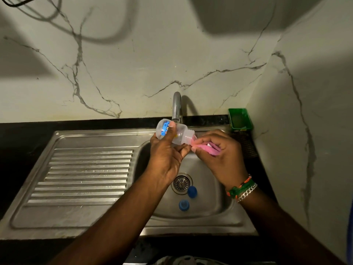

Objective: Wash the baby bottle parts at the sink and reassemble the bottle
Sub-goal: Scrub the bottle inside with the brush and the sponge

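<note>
A: Clear plastic is seen at centre: the baby bottle (172,133), lying tilted with its open neck toward the right, is held above the sink (91,222) basin, just below the tap (176,106). It is gripped by the left hand (165,159); the thumb is curled over the printed label, so the grip is closed round the bottle body.

B: Right hand (219,157) noted. A pink sponge (210,149) is pinched in its grip, fingers curled round it, and one end is pressed at the bottle's mouth. Whether it reaches inside cannot be told.

A: Remaining parts recorded: two blue bottle parts (192,191) lie in the basin, just beside the drain (181,183), one nearer the front edge. Their exact kind cannot be told.

B: A green tray (240,121) is seen on the black tabletop (23,134), at the back right corner beside the marble wall.
</note>
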